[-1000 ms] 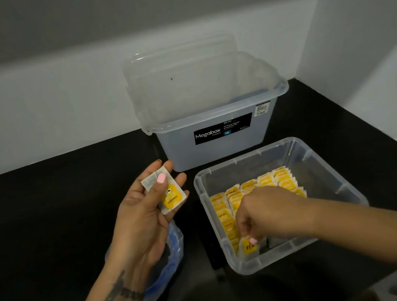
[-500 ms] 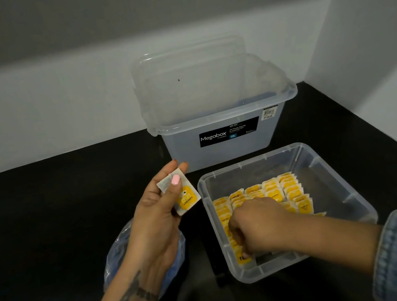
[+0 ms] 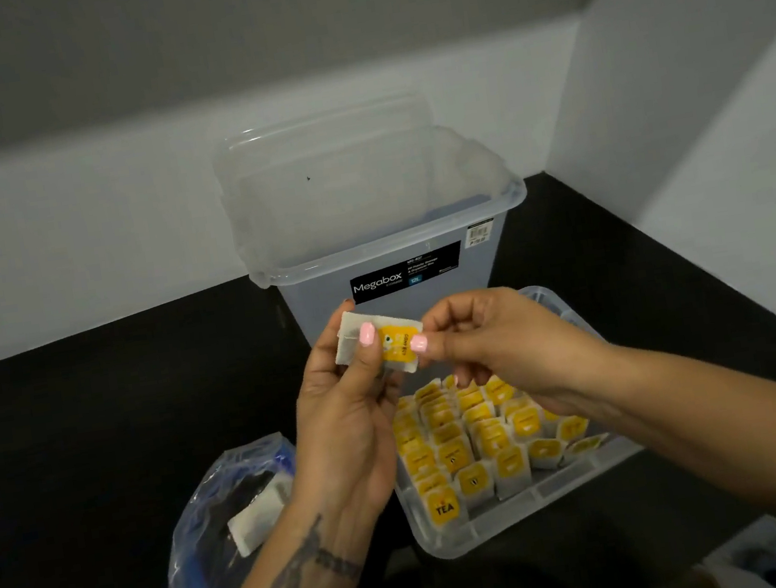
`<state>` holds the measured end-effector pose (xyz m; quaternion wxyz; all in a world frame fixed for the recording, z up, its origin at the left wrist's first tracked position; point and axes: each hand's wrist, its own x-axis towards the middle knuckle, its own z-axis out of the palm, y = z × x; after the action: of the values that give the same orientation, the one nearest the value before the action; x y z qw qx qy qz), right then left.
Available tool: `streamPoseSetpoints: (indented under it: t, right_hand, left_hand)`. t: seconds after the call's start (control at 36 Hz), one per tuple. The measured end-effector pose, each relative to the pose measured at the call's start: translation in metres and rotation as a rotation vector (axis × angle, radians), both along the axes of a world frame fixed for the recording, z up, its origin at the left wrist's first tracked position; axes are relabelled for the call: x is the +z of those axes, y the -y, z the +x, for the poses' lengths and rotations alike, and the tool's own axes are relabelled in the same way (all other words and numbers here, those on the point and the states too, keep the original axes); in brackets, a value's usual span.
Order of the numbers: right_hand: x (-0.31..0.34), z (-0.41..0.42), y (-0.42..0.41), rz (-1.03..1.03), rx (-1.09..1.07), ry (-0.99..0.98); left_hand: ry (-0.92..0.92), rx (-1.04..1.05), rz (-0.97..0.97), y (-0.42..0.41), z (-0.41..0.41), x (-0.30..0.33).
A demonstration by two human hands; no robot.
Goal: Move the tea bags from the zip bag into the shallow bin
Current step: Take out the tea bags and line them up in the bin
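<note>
Left hand [image 3: 345, 429] pinches tea bag [image 3: 380, 342] by thumb, above shallow bin's [image 3: 483, 527] far-left corner; right hand [image 3: 499, 353] pinches its right end. Bin lies directly below, rows nearly full. Zip bag [image 3: 219, 527] near surface's front edge, left.

There is a single view, from a wide-angle camera worn on the person's head. It looks forward and steeply down onto the black desk [image 3: 96, 434], facing a corner where two pale walls meet at the upper right. The lens sits close: both forearms enter from the bottom edge, and the left hand [image 3: 345, 429] and right hand [image 3: 497, 343] fill the middle of the picture. The wide angle bends the wall lines and the desk's far edge. With no second view, nothing in the scene is shared.
</note>
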<state>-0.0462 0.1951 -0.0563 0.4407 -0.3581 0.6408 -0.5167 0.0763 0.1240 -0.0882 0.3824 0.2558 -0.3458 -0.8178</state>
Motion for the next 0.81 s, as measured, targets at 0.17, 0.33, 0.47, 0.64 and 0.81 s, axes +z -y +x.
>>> streamPoseSetpoints:
  t: [0.17,0.33,0.47,0.64,0.81]
  right_hand:
    - [0.002,-0.019,-0.009,-0.018,-0.046,-0.111]
    - [0.009,-0.036,-0.018,0.043,0.074,-0.443]
    - [0.002,-0.039,-0.024,0.294,0.300,-0.783]
    - [-0.023,-0.023,-0.024,0.444,0.515,-0.922]
    - [-0.048,-0.012,-0.016,0.492,0.621,-1.024]
  left_hand:
    - [0.211,-0.130,-0.249,-0.007,0.000,-0.004]
    - [0.410,-0.098,-0.551,-0.003,0.009,-0.009]
    - [0.529,-0.035,-0.672,0.008,0.018,-0.014]
    - [0.524,-0.007,-0.669,0.011,0.023,-0.017]
    - [0.534,0.012,-0.649,0.012,0.028,-0.017]
